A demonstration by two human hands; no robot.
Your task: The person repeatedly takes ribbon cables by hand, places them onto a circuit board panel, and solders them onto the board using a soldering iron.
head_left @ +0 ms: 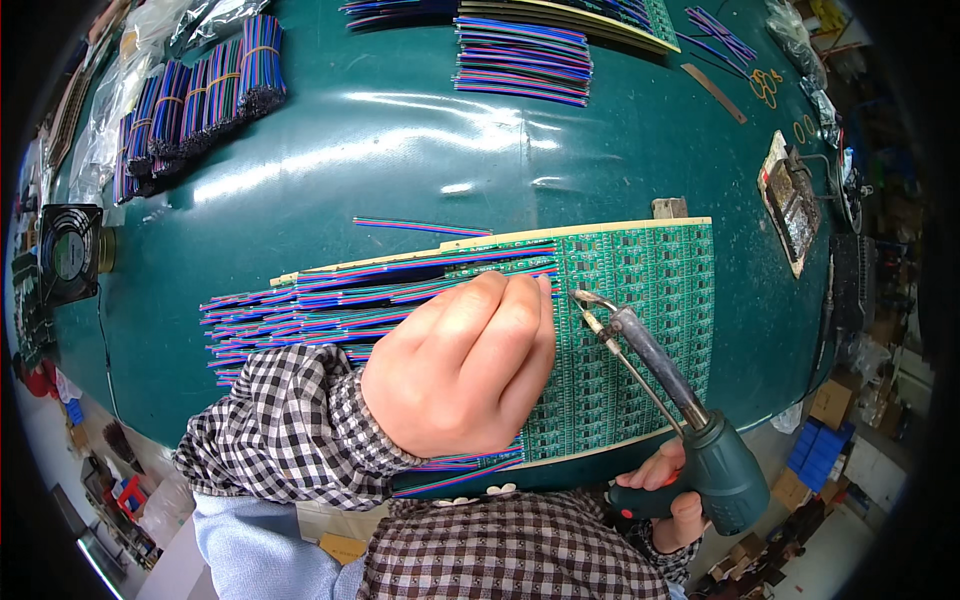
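Note:
A large panel of green circuit boards (635, 330) lies before me, with rows of small parts on it. Flat multicoloured ribbon wires (340, 297) run side by side from its left part and stick out past the left side. My left hand (465, 370) is closed over these wires, thumb and fingers pinching a ribbon wire at the board; the pinched part is mostly hidden under the fingers. In my right hand (668, 490) is a dark green soldering gun (722, 475), gripped by its handle. Its bent tip and thin solder feed tube (645, 385) reach the board just right of my left fingertips.
Banded bundles of wires (215, 90) lie at the far left, a loose stack of wires (523, 60) at the back. A small fan (72, 254) stands at the left edge. At right sit a stained tray (790, 205) and rubber bands (765, 88). A small block (669, 208) touches the panel's far edge.

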